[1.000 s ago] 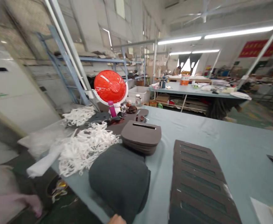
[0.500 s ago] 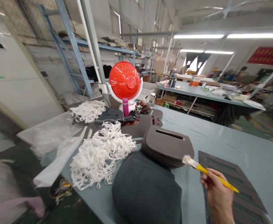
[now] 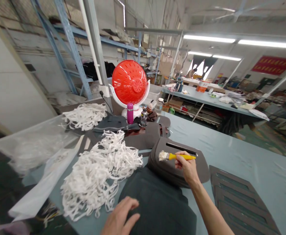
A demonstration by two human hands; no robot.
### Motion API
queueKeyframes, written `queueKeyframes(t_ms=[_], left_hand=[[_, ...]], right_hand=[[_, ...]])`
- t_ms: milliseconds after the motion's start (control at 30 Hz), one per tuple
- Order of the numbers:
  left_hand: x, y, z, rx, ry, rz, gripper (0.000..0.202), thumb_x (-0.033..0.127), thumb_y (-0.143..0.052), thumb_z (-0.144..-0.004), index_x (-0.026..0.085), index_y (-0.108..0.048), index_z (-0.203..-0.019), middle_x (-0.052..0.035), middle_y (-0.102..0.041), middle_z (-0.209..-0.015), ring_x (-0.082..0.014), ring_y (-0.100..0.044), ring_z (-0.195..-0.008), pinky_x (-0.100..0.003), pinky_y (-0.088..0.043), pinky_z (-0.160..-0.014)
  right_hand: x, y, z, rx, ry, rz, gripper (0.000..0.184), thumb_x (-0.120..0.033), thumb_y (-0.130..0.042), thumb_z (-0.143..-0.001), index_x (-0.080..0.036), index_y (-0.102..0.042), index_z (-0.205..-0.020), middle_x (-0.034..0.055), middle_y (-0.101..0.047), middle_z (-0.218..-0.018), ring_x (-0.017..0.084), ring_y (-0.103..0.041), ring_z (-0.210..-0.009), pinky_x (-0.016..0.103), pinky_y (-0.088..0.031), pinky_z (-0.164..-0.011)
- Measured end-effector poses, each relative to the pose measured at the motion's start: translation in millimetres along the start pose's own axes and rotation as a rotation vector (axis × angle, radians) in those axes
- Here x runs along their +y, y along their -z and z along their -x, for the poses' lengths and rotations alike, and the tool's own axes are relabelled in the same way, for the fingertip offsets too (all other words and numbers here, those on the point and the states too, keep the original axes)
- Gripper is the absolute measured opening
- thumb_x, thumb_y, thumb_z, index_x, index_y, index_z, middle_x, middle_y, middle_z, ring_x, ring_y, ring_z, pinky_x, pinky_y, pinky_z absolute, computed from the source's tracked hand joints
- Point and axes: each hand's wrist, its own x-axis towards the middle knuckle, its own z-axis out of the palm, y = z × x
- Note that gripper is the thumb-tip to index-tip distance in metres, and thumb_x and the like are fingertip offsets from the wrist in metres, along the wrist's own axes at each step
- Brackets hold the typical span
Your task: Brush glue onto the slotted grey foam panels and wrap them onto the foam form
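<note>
My right hand grips a paintbrush by its yellow handle, holding it over a stack of dark grey padded panels with a slot near the far edge. The pale, clumped bristles point left. At the bottom of the view, my left hand reaches in with thumb and fingers apart, holding nothing. It is at the left edge of a pile of dark green fabric pieces; whether it touches them I cannot tell. To the right lie several dark panels with slots, overlapping in a row.
A heap of white strips lies left of the fabric, with another heap behind. At the back stand a red heater, a magenta bottle and a small jar. A second table stands beyond.
My right hand has moved left with the paintbrush, from beside the slotted panels to over the padded stack. My left hand has come into view at the bottom.
</note>
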Motion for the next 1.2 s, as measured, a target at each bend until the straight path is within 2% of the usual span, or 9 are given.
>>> queueKeyframes(t_ms=[100, 200, 333, 500, 733, 833, 1033, 1133, 1200], left_hand=[[63.8, -32.1, -67.7, 0.039, -0.242, -0.032, 0.019, 0.026, -0.050, -0.084, 0.028, -0.057, -0.102, -0.0008, -0.062, -0.107, -0.0178, -0.056, -0.102, -0.035, -0.048, -0.092], [97.1, -73.9, -119.4, 0.175, -0.377, -0.138, 0.035, 0.021, -0.057, -0.080, 0.024, -0.053, -0.115, -0.0053, -0.053, -0.124, -0.0234, -0.045, -0.119, -0.044, -0.040, -0.103], [98.1, -111.8, -159.4, 0.299, -0.322, -0.314, 0.040, 0.017, -0.059, -0.079, 0.022, -0.052, -0.118, -0.0070, -0.053, -0.120, -0.0233, -0.049, -0.112, -0.044, -0.045, -0.097], [90.9, -121.0, -167.2, 0.336, -0.322, -0.407, 0.035, 0.017, -0.053, -0.084, 0.024, -0.053, -0.118, -0.0036, -0.053, -0.118, -0.0201, -0.048, -0.112, -0.040, -0.046, -0.097], [97.2, -116.2, -165.8, 0.311, -0.383, -0.424, 0.033, 0.018, -0.046, -0.087, 0.023, -0.054, -0.118, -0.0069, -0.054, -0.120, -0.0218, -0.048, -0.113, -0.042, -0.044, -0.097], [99.8, -117.3, -165.4, 0.314, -0.408, -0.423, 0.032, 0.017, -0.047, -0.087, 0.022, -0.055, -0.117, -0.0084, -0.055, -0.119, -0.0227, -0.049, -0.112, -0.043, -0.042, -0.098], [104.2, -112.0, -161.0, 0.241, -0.390, -0.332, 0.030, 0.018, -0.045, -0.087, 0.021, -0.055, -0.115, -0.0096, -0.056, -0.119, -0.0241, -0.050, -0.112, -0.044, -0.040, -0.098], [100.2, -93.0, -172.1, 0.130, -0.345, -0.113, 0.026, 0.020, -0.040, -0.089, 0.022, -0.053, -0.111, -0.0072, -0.060, -0.113, -0.0201, -0.054, -0.108, -0.039, -0.043, -0.095], [94.9, -75.4, -186.6, 0.097, -0.276, 0.064, 0.025, 0.022, -0.034, -0.092, 0.022, -0.050, -0.111, -0.0056, -0.062, -0.109, -0.0161, -0.058, -0.103, -0.034, -0.045, -0.092]], right_hand=[[7.0, -17.5, -26.9, -0.150, -0.023, 0.075, 0.022, -0.036, -0.061, -0.071, -0.017, -0.057, -0.080, -0.0048, -0.054, -0.047, 0.009, -0.047, -0.038, 0.018, -0.031, -0.038], [15.8, -25.9, -64.6, -0.131, -0.007, 0.117, 0.022, -0.036, -0.059, -0.069, -0.017, -0.056, -0.080, -0.0049, -0.053, -0.045, 0.009, -0.046, -0.036, 0.019, -0.032, -0.037], [25.1, -33.9, -114.5, 0.157, 0.061, 0.137, 0.025, -0.038, -0.056, -0.069, -0.018, -0.056, -0.084, -0.0020, -0.060, -0.054, 0.012, -0.054, -0.043, 0.019, -0.038, -0.041], [27.8, -8.6, -132.1, 0.277, 0.054, 0.356, 0.032, -0.043, -0.052, -0.072, -0.015, -0.064, -0.084, 0.0008, -0.062, -0.053, 0.014, -0.058, -0.048, 0.022, -0.043, -0.049], [18.5, 149.0, -94.3, 0.740, -0.041, 0.622, 0.032, -0.039, -0.051, -0.067, -0.012, -0.067, -0.072, 0.0037, -0.060, -0.047, 0.020, -0.060, -0.054, 0.027, -0.042, -0.058], [15.1, 185.3, -65.2, 0.825, -0.057, 0.674, 0.030, -0.038, -0.050, -0.066, -0.013, -0.067, -0.069, 0.0039, -0.060, -0.047, 0.021, -0.060, -0.054, 0.028, -0.042, -0.060], [12.4, 172.4, 34.4, 0.915, -0.056, 0.777, 0.022, -0.037, -0.052, -0.070, -0.018, -0.061, -0.062, 0.0002, -0.057, -0.048, 0.017, -0.054, -0.050, 0.027, -0.039, -0.059], [5.8, 133.4, 75.6, 0.978, 0.026, 0.817, 0.018, -0.033, -0.053, -0.074, -0.019, -0.057, -0.062, 0.0000, -0.057, -0.056, 0.016, -0.053, -0.056, 0.027, -0.038, -0.060], [2.7, 91.0, 84.7, 0.853, 0.132, 0.718, 0.018, -0.033, -0.053, -0.078, -0.020, -0.057, -0.067, -0.0004, -0.057, -0.061, 0.015, -0.053, -0.058, 0.026, -0.039, -0.060]])
